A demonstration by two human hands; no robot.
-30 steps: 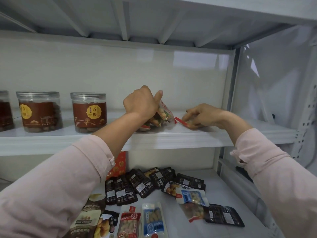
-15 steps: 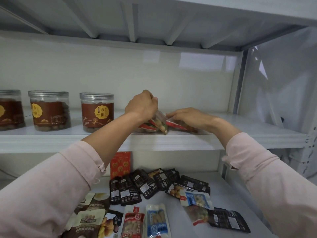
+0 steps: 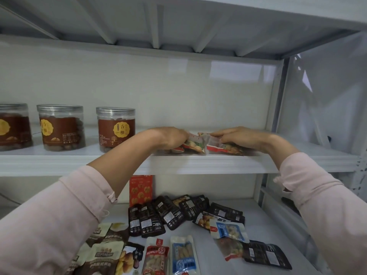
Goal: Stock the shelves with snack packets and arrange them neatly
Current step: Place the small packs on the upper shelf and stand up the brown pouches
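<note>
Head view shows you reaching into a white metal shelving unit (image 3: 198, 163), both pink sleeves extended toward its middle shelf. On that shelf, to your left, three clear jars (image 3: 116, 129) with brown labels stand upright in a row, well apart from your hands. On the lower shelf (image 3: 256, 215) beneath lies a loose spread of snack packets (image 3: 168, 213): black ones fanned together at the middle, beige and brown ones at the near left, a red peanut packet (image 3: 156, 257) and a blue-and-white packet (image 3: 183, 255) side by side in front. Your left hand (image 3: 170, 138) is curled around a clear red-edged packet (image 3: 193, 144) on the middle shelf, gripping it from the left. Your right hand (image 3: 240, 137) lies flat, fingers extended, pressing down on a second red-edged packet (image 3: 224, 148) just beside the first; the two packets touch near the shelf's front edge.
</note>
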